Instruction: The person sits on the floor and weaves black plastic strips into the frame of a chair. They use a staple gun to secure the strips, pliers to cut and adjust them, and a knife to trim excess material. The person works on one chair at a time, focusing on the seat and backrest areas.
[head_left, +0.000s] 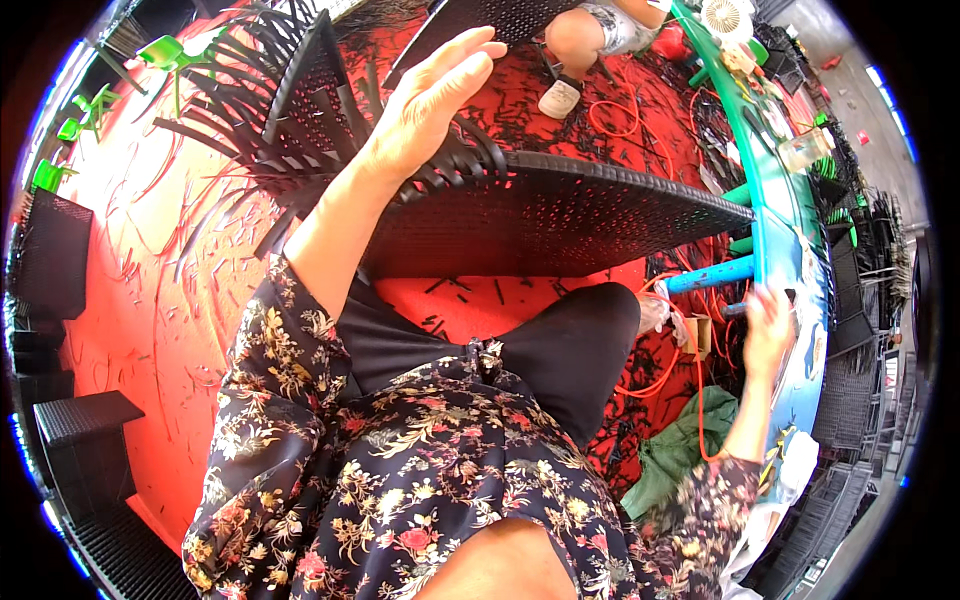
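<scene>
A black woven rattan panel stands on edge across the floor beyond my knees. Loose black strips fan out around its left end. Over that end my left hand is raised, its fingers stretched out and holding nothing that I can see. My right hand is out to the right at the edge of a blue-green table. Motion smears its fingers, so whether it holds anything does not show.
Another person's leg and shoe are at the far side, beside a second woven panel. Black strip scraps litter the red floor. An orange hose and green cloth lie right. Green stools and woven furniture line the left.
</scene>
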